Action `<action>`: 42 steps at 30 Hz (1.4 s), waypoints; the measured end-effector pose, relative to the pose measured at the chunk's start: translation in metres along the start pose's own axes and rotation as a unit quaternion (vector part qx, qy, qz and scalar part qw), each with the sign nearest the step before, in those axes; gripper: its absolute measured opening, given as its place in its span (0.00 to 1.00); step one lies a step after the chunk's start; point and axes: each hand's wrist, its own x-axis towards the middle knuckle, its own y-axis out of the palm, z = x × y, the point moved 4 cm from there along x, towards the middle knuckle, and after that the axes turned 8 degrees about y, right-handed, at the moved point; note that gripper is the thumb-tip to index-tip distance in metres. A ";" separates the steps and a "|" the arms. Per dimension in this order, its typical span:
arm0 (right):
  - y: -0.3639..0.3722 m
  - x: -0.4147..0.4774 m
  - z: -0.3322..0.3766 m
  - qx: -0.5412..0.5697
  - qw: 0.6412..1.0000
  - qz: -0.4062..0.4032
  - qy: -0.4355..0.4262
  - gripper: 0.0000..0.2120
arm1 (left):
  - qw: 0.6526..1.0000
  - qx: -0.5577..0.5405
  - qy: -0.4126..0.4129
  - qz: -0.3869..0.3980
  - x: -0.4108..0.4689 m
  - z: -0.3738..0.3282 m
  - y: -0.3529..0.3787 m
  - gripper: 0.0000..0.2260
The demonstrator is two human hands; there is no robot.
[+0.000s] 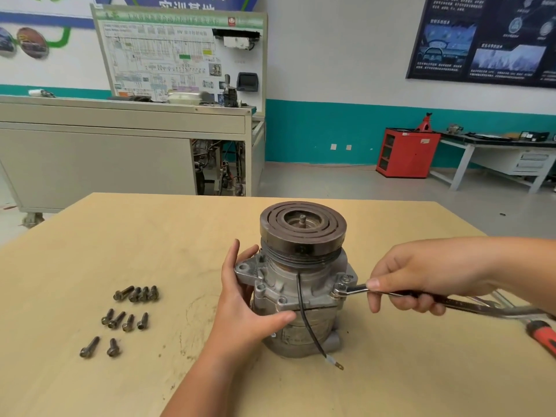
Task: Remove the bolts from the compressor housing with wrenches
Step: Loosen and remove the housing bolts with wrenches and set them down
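Note:
A grey metal compressor (304, 296) stands upright on the wooden table (90, 251), with its dark pulley (302, 227) on top. My left hand (243, 299) grips the housing on its left side, thumb across the front. My right hand (415, 281) holds a steel wrench (358, 291) whose head sits on a bolt (340, 288) at the housing's right flange. A black wire (310, 329) hangs down the front and ends on the table. Several removed bolts (126, 314) lie in loose rows to the left of the compressor.
A red-handled tool (543, 338) and other metal tools (508, 308) lie at the table's right edge under my right forearm. Beyond the table stand a grey training bench (120, 152), a red cabinet (406, 152) and a white workbench (496, 158).

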 end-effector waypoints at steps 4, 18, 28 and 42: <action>-0.007 0.000 0.010 -0.044 0.999 -0.019 0.013 0.14 | 1.000 0.010 0.013 -0.003 0.000 0.001 0.000 0.52; 0.034 -0.001 -0.001 0.254 0.967 -0.013 0.017 0.14 | 0.999 -0.009 0.011 -0.034 0.000 -0.001 0.004 0.43; 0.069 0.001 0.010 0.490 0.870 -0.052 -0.005 0.15 | 0.997 -0.004 0.036 -0.062 -0.005 -0.003 0.012 0.38; 0.041 -0.024 -0.009 0.336 0.941 -0.033 -0.023 0.08 | 0.998 0.024 0.025 -0.054 -0.004 -0.004 0.010 0.42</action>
